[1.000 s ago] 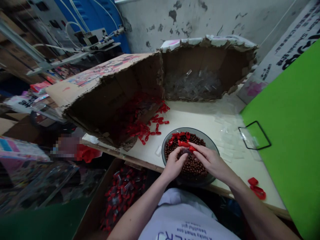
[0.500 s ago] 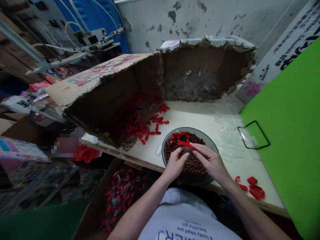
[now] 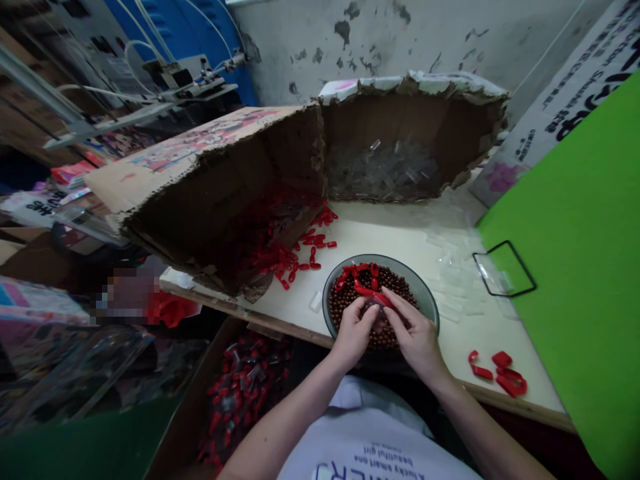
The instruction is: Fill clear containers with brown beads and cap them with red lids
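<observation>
In the lower middle of the frame, over a glass bowl [image 3: 375,256] of brown beads [image 3: 400,287], the left hand [image 3: 354,333] and right hand [image 3: 415,340] pinch a red plastic strip [image 3: 373,290] with narrow fingers [image 3: 400,313], working low for good control.

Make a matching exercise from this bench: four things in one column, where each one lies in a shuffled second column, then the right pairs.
Things:
1. brown beads
2. clear plastic pieces
3. black rectangular loop
4. small group of red plastic pieces

Places:
A. in the torn cardboard box by the wall
B. in the round bowl
C. across the edge of the green board
D. on the pale tabletop, right of the round bowl

Pairs: 1-B; 2-A; 3-C; 4-D
</observation>
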A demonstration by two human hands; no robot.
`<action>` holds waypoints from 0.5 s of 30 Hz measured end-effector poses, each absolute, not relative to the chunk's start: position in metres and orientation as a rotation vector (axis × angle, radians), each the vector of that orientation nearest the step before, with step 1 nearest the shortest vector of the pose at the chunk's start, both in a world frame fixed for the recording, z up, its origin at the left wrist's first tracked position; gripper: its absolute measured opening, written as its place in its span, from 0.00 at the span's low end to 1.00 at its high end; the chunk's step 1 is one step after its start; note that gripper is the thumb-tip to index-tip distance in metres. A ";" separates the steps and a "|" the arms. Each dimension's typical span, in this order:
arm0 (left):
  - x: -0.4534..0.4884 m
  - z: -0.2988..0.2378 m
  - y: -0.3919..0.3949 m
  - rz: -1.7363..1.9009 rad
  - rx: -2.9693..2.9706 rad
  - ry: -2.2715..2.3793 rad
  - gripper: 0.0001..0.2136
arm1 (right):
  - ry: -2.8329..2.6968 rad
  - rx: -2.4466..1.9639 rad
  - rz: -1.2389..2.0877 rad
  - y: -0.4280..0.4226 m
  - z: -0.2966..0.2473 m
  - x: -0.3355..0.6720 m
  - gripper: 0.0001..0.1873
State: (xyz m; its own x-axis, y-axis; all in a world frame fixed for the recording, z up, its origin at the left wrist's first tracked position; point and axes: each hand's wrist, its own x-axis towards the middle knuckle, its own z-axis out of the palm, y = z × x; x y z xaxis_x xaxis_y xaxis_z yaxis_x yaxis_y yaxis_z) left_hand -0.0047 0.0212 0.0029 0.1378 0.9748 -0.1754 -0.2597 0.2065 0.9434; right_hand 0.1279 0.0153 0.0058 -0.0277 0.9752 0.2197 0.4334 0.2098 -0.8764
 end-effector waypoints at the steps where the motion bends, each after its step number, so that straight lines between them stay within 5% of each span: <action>1: -0.006 0.003 0.021 1.097 0.936 1.011 0.13 | -1.560 -1.363 0.832 0.016 0.006 0.129 0.20; 15: 0.006 0.004 0.015 1.119 0.958 1.066 0.15 | -1.010 -1.324 0.945 0.012 -0.010 0.117 0.18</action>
